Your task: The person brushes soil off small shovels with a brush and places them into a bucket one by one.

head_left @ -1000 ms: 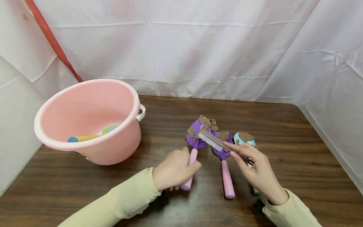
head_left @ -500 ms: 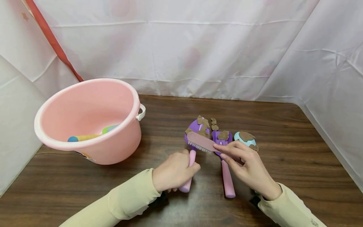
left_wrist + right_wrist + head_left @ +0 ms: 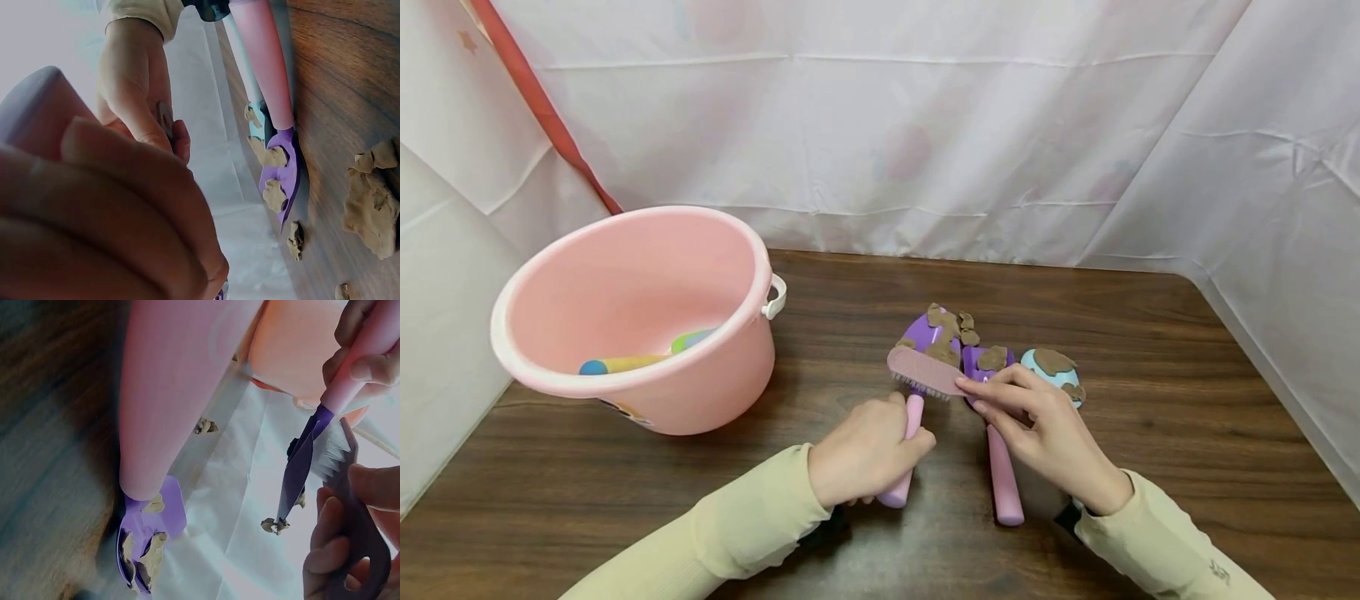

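Note:
My left hand (image 3: 863, 450) grips the pink handle of a toy shovel (image 3: 919, 332) whose purple head carries patches of brown clay (image 3: 946, 340). Between thumb and fingers, my right hand (image 3: 1047, 433) pinches a pink scrubbing brush (image 3: 923, 367). Its white bristles (image 3: 331, 453) face the lower part of the shovel head by the neck; the right wrist view has them at the shovel's surface. A second purple shovel with a pink handle (image 3: 1003, 479), also smeared with clay, lies beneath the right hand. Beyond it is a light-blue shovel (image 3: 1043, 360), its handle mostly hidden.
A large pink bucket (image 3: 715, 408) stands at the left, with a yellow-and-blue toy (image 3: 628, 364) and a green one inside. Loose clay bits (image 3: 969, 336) lie beside the shovel head. More clay (image 3: 372, 212) rests on the wooden table (image 3: 1150, 483). White curtains enclose the back and sides.
The brush has moved left and down across the shovel head toward its neck, turning so its pink back faces up. My left hand has kept its grip, with the shovel shifting only slightly.

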A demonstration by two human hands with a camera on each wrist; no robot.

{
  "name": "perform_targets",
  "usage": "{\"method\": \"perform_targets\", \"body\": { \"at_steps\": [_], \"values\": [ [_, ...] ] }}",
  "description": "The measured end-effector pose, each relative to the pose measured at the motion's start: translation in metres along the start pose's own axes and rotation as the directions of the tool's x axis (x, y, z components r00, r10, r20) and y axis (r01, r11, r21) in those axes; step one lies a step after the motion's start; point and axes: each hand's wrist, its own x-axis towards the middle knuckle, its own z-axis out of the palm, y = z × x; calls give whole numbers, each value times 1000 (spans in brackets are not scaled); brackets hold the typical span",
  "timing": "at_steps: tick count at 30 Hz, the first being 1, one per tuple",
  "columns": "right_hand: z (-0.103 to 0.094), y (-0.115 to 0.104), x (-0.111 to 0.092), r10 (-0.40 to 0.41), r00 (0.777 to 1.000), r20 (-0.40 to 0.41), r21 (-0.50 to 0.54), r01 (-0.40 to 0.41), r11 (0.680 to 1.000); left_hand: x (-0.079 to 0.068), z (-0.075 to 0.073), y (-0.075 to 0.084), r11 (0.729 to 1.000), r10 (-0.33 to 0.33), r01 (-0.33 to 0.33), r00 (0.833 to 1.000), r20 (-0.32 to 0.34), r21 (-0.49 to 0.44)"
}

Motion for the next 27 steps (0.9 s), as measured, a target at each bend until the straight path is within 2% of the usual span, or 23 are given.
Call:
{"method": "perform_targets", "body": {
  "at_steps": [9,18,27],
  "values": [
    [-2,5,7,-12,1000,0,-57,12,998,3,2,-1,996,75,-71,995,-71,62],
    [1,10,15,-67,995,-72,-106,59,993,3,1,-1,998,53,-51,996,-69,42],
    [1,17,19,-63,992,-107,-130,49,990,5,1,-2,996,63,-58,994,-86,63]
  ]
}}
